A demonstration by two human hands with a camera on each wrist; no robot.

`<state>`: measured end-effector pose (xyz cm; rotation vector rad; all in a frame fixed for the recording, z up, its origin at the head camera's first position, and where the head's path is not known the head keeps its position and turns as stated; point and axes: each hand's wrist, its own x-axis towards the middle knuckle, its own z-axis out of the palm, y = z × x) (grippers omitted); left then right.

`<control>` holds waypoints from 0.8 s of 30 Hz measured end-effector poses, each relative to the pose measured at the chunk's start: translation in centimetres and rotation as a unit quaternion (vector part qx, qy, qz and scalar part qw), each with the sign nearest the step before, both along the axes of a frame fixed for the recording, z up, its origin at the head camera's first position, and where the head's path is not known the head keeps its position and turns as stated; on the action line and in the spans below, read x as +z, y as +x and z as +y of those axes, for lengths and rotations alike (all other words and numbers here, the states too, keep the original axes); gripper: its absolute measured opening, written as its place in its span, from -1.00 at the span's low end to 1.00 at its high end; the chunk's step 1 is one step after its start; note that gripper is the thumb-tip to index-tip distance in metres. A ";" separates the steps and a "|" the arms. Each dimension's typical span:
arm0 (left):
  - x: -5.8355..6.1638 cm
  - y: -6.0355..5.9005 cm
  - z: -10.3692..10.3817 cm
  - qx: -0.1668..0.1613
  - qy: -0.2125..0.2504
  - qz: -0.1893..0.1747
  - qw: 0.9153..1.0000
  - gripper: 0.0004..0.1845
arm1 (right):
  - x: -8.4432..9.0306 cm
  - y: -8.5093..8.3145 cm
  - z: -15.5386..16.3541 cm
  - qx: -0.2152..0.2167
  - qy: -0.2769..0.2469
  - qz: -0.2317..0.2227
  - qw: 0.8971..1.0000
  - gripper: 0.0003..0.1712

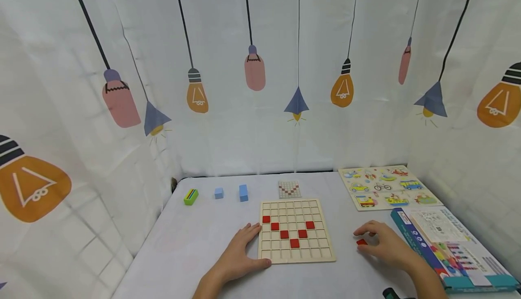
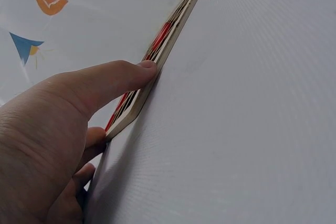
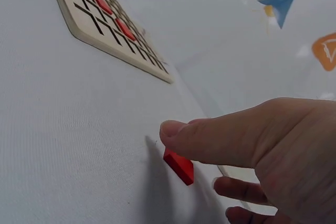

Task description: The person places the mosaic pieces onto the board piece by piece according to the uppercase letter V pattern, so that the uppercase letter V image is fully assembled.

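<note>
A wooden grid board (image 1: 272,256) lies flat on the table, with several red square tiles (image 1: 284,234) forming a V in its cells. My left hand (image 1: 240,254) rests at its lower left corner, fingers along the left side and thumb on the near edge. Right of the board, my right hand (image 1: 382,242) is low over the table, thumb and forefinger apart around a loose red tile (image 3: 180,166). That tile appears to lie on the table just under the thumb, partly hidden by it. Behind the board lies a small pattern card (image 1: 289,189) with a similar V.
A green striped block (image 1: 191,196), a small blue block (image 1: 219,193) and a taller blue block (image 1: 243,192) stand at the back left. On the right are a vehicle picture board (image 1: 386,188) and a flat box (image 1: 452,249). A dark object (image 1: 390,293) shows at the front edge.
</note>
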<state>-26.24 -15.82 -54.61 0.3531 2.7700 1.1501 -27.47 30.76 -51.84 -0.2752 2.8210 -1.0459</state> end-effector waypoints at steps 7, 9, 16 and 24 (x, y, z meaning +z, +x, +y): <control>-0.1 -0.1 0.0 -0.003 0.003 0.004 1.000 0.18 | -0.5 0.1 0.6 -0.001 -0.006 -0.006 1.000 -0.59; -0.1 -0.1 0.0 -0.003 0.002 0.004 1.000 0.18 | -0.6 0.1 0.7 -0.002 -0.010 -0.011 1.000 -0.58; -0.2 -0.1 0.1 0.000 -0.001 0.002 1.000 0.18 | -0.9 0.1 0.9 0.000 -0.014 -0.016 1.000 -0.64; -0.2 -0.1 -0.1 0.000 0.002 0.000 1.000 0.18 | -1.6 -0.2 0.8 0.002 -0.015 0.004 1.000 -0.72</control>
